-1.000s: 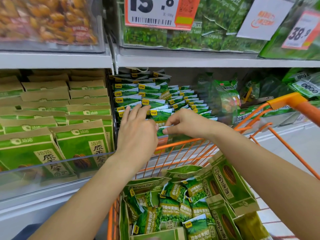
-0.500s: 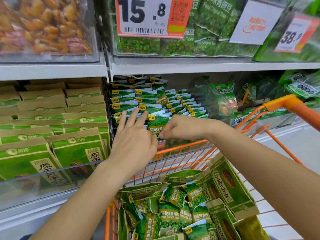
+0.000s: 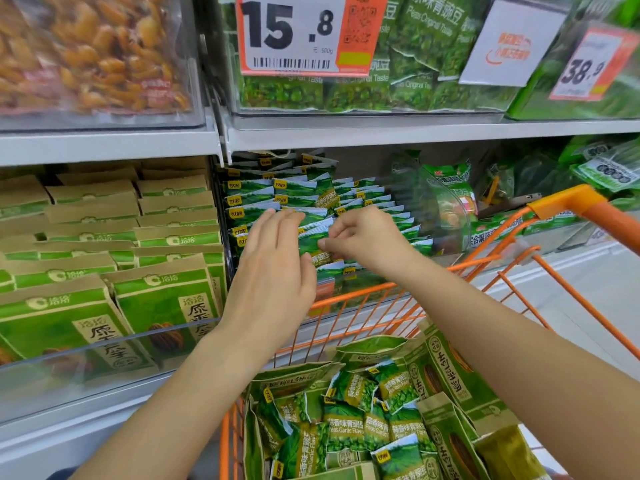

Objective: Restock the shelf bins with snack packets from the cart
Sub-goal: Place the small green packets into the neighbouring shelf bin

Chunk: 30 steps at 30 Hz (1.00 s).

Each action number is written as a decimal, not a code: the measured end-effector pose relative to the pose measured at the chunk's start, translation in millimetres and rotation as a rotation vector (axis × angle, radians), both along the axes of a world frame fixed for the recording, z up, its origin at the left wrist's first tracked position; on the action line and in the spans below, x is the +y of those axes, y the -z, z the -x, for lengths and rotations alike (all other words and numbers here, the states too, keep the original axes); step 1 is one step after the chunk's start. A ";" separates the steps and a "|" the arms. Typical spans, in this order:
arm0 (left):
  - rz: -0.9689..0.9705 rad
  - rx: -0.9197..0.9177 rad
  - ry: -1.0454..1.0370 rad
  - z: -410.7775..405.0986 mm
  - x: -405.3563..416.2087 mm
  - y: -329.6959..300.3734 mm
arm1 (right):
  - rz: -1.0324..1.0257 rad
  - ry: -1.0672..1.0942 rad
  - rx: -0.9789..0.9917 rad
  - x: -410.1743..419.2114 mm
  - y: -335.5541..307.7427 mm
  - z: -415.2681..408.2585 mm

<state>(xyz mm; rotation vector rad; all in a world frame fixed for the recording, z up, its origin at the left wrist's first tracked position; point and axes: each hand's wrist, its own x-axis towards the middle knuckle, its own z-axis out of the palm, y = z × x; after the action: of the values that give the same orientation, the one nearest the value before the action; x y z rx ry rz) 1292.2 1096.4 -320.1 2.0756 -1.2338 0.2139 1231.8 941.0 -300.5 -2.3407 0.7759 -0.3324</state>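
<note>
Both hands are in the middle shelf bin (image 3: 446,237), which holds rows of small green pea packets (image 3: 294,192) standing on edge. My left hand (image 3: 273,268) lies flat with straight fingers against the front rows. My right hand (image 3: 363,237) has curled fingers that pinch the top of one green pea packet (image 3: 311,242) at the front of the rows. The orange cart (image 3: 568,202) stands below and holds more green pea packets (image 3: 346,431) in an open carton.
Left of the pea bin, a bin behind a clear front panel (image 3: 86,355) holds larger green and tan seed bags (image 3: 162,299). Similar seed bags (image 3: 450,368) lie in the cart. A price sign (image 3: 304,32) hangs on the upper shelf.
The view has shifted so the shelf sits lower in frame. Both hands stay at the front pea rows; my right hand has moved slightly up along the packets.
</note>
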 end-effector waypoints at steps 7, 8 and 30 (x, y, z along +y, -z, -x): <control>-0.032 -0.035 -0.012 -2.0 -2.9 2.8 | -0.046 0.082 0.000 2.2 1.6 1.0; -0.034 -0.043 -0.016 -2.7 -2.3 3.3 | -0.101 0.108 -0.023 0.8 3.5 3.3; -0.946 -0.199 0.454 34.8 15.2 43.3 | 0.527 -0.537 0.990 27.5 96.8 122.2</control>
<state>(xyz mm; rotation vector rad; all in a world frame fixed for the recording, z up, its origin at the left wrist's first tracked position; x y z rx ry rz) 1257.4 1111.7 -363.4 2.4538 -2.1771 -0.4779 1109.6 968.5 -397.4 -3.0687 0.4368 1.0427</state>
